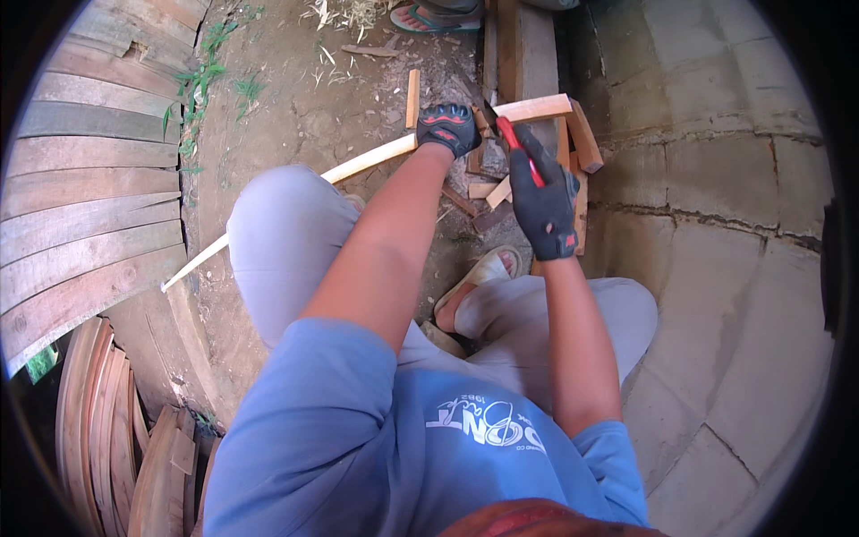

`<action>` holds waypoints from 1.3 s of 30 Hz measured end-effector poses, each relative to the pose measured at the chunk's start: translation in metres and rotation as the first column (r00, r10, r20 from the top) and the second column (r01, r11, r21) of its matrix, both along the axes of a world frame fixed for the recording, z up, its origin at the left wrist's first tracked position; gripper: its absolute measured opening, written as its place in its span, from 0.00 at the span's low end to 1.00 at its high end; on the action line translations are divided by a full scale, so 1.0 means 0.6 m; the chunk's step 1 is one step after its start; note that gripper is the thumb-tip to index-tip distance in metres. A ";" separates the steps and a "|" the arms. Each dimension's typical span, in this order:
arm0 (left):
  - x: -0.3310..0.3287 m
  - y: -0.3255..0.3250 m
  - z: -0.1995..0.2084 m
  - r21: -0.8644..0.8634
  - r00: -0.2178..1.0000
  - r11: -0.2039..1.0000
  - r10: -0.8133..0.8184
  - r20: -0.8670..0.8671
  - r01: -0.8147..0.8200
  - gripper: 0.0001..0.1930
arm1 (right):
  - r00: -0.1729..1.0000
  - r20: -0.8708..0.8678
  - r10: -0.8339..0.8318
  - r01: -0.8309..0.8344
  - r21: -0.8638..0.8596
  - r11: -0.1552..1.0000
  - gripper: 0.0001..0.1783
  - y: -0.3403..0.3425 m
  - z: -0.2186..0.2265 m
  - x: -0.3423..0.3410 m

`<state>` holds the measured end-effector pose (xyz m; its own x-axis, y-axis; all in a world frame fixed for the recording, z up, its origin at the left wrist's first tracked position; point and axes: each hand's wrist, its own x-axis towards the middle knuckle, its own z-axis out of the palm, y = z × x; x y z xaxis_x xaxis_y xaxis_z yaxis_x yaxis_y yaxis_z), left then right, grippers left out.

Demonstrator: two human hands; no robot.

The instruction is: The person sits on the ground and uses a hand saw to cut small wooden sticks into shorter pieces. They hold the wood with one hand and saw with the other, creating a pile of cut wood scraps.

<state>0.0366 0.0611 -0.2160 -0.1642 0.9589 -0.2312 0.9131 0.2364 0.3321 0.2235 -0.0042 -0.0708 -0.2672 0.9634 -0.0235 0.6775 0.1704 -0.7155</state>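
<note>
My left hand (450, 128), in a black glove with red marks, is closed around a long, pale wooden strip (369, 159). The strip runs back to the left past my knee. A pale length of wood (537, 108) shows on the other side of that hand; whether it is the same piece I cannot tell. My right hand (546, 201), gloved alike, grips a saw-like tool (513, 134) by its red and black handle. Its dark, narrow blade points away from me, across the wood beside my left hand. The blade's teeth are too small to make out.
Short wood offcuts (497, 191) lie under and around my hands. A thick beam (537, 54) extends away at the far side. Another person's sandalled foot (436, 20) is at the top. Wooden planks (98, 170) line the left; a concrete block wall (707, 242) is at right.
</note>
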 end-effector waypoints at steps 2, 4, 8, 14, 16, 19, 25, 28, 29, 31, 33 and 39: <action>0.003 0.001 -0.001 0.032 0.999 0.999 -0.028 -0.023 0.029 0.22 | 0.998 0.058 -0.024 0.019 0.075 0.997 0.25 -0.017 -0.008 0.012; -0.005 0.006 0.007 -0.013 0.999 0.998 -0.055 0.001 0.055 0.23 | 0.996 0.081 -0.025 0.022 0.037 0.999 0.26 -0.056 0.036 0.023; -0.029 0.015 0.000 -0.003 1.000 1.000 -0.018 -0.025 0.017 0.23 | 0.991 0.130 -0.030 0.045 -0.112 0.993 0.23 -0.177 0.146 0.126; 0.000 0.000 -0.005 0.028 1.000 1.000 0.005 0.023 -0.006 0.22 | 0.985 0.171 -0.037 0.038 -0.001 0.999 0.22 -0.202 0.203 0.139; 0.008 -0.006 -0.002 0.045 0.999 0.999 0.014 0.032 -0.016 0.20 | 0.986 0.168 -0.007 0.003 0.026 1.000 0.21 -0.183 0.198 0.115; 0.013 -0.014 0.006 0.034 0.999 0.999 0.004 0.054 -0.006 0.20 | 0.992 0.123 -0.022 0.015 0.056 0.998 0.22 -0.176 0.196 0.086; 0.039 -0.042 -0.019 -0.003 0.997 0.999 -0.043 0.070 0.043 0.20 | 0.983 0.186 0.016 -0.033 0.091 0.995 0.23 -0.146 0.146 0.067; 0.032 -0.044 -0.010 0.004 0.995 0.998 -0.062 0.083 0.062 0.20 | 0.965 0.260 -0.025 0.027 -0.003 1.000 0.21 -0.164 0.153 0.055; 0.034 -0.046 -0.013 -0.003 0.995 0.998 -0.061 0.073 0.061 0.20 | 0.957 0.288 -0.045 0.058 -0.037 0.998 0.20 -0.169 0.157 0.054; 0.027 -0.037 -0.015 -0.006 0.998 0.999 -0.049 0.041 0.049 0.20 | 0.980 0.195 -0.037 0.038 0.002 0.999 0.21 -0.201 0.169 0.090; 0.036 -0.041 -0.007 0.000 0.997 0.998 -0.055 0.052 0.055 0.19 | 0.986 0.161 -0.036 0.034 0.019 0.999 0.21 -0.243 0.201 0.128; 0.043 -0.054 -0.029 0.008 0.999 1.000 -0.024 0.039 0.024 0.20 | 0.998 0.047 0.029 -0.032 0.061 0.998 0.22 -0.147 0.117 0.078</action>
<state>0.0625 0.0288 -0.2336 -0.1319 0.9643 -0.2297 0.9049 0.2118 0.3692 0.2702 -0.0924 -0.0004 -0.2964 0.9548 0.0226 0.7032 0.2342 -0.6713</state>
